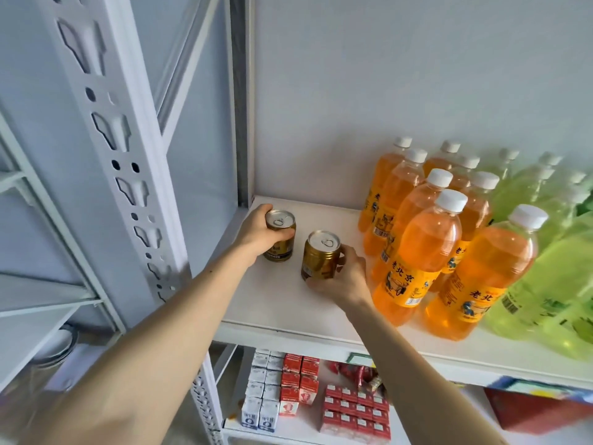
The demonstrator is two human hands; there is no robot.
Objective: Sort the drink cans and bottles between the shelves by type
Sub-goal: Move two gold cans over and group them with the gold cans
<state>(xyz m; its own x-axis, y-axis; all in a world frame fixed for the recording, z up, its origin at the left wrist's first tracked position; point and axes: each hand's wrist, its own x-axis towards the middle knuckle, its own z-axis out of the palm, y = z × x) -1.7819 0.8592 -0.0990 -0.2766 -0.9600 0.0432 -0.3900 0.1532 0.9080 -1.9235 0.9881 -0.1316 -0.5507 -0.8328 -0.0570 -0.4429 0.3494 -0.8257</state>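
Observation:
Two small gold cans stand upright on the white shelf (pixel 282 303), at its left end. My left hand (pixel 256 234) wraps the far-left gold can (pixel 279 231) from the left side. My right hand (pixel 345 277) grips the second gold can (pixel 321 255) from the right and below. To the right stands a cluster of several orange drink bottles (pixel 426 239) with white caps, close to my right hand. Beyond them are several pale green bottles (pixel 545 277), also white-capped, partly cut off by the frame's right edge.
A white perforated upright post (pixel 128 175) stands at the shelf's left front corner. The wall (pixel 385 91) closes the back. On the lower shelf sit white and red cartons (pixel 279 390), small red boxes (pixel 356 412) and a red box (pixel 532 409) at right.

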